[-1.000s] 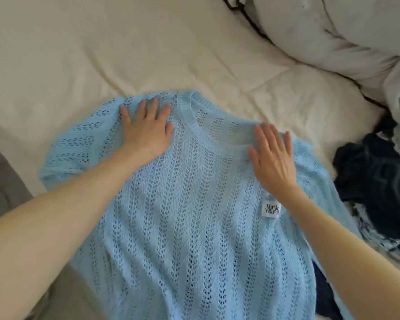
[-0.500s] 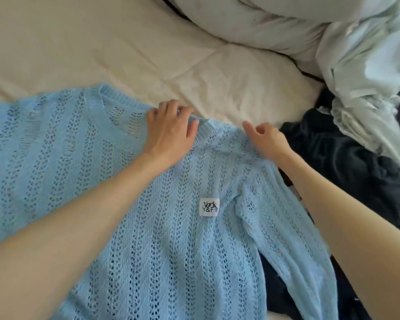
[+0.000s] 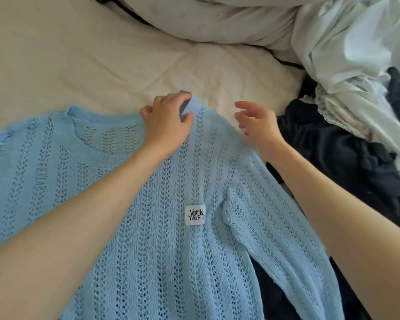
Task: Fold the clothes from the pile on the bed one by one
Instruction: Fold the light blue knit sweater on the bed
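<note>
Judging by its open-knit weave, the light blue sweater (image 3: 162,239) is expected to be light, limp and stretchy, easily snagged through the holes; hold is best taken at the shoulder seams or ribbed edges. It is spread front-up on the cream bedspread (image 3: 79,65), a white label at the chest, 1 sleeve trailing over dark clothes (image 3: 333,153). A ribbed edge at the shoulder is pinched by the left hand (image 3: 168,122); the right hand (image 3: 256,123) hovers loosely, fingers relaxed, nothing held.

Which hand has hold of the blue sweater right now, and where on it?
The left hand grips the blue sweater at its shoulder edge, beside the neckline. The right hand holds nothing.
</note>
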A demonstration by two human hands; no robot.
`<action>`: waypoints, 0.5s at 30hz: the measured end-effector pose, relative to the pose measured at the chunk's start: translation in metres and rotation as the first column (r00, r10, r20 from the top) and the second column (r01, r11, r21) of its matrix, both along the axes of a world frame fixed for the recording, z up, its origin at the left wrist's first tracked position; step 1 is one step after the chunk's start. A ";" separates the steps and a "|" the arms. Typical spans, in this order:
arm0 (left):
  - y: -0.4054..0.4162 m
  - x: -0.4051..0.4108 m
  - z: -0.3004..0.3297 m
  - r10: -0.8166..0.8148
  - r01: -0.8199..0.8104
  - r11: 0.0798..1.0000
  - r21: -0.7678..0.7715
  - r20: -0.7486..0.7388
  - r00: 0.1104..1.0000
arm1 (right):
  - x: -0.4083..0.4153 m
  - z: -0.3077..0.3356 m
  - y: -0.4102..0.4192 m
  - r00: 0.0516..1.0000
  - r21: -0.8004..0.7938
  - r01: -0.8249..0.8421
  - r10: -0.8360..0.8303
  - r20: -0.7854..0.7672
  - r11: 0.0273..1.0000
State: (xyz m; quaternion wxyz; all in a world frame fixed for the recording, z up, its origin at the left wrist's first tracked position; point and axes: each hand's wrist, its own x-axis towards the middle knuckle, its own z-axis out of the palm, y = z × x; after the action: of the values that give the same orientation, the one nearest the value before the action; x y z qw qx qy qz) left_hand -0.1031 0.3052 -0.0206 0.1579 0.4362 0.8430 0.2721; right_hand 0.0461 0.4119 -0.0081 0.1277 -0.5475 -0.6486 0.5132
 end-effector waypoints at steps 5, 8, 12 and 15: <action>-0.029 0.005 -0.013 -0.077 0.081 0.997 0.006 -0.261 0.962 | 0.022 -0.023 -0.020 0.954 0.110 -0.116 0.080 0.288 0.987; -0.057 0.025 -0.021 -0.321 0.299 0.947 -0.120 -0.305 0.897 | 0.052 -0.027 -0.050 0.910 0.214 -0.229 0.130 0.394 0.950; -0.067 0.035 -0.031 -0.527 0.369 0.777 -0.510 -0.206 0.824 | 0.095 -0.022 -0.071 0.834 0.155 -0.282 0.162 0.527 0.947; -0.057 0.040 -0.025 -0.488 0.330 0.789 -0.518 -0.204 0.848 | 0.108 -0.009 -0.073 0.823 0.061 -0.253 0.182 0.537 0.966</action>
State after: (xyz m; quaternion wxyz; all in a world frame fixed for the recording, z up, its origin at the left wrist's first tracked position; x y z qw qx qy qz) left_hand -0.0628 0.2482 -0.0458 0.1709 0.5988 0.7805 -0.0551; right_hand 0.1544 0.3385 -0.0169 -0.0794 -0.5800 -0.7486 0.3113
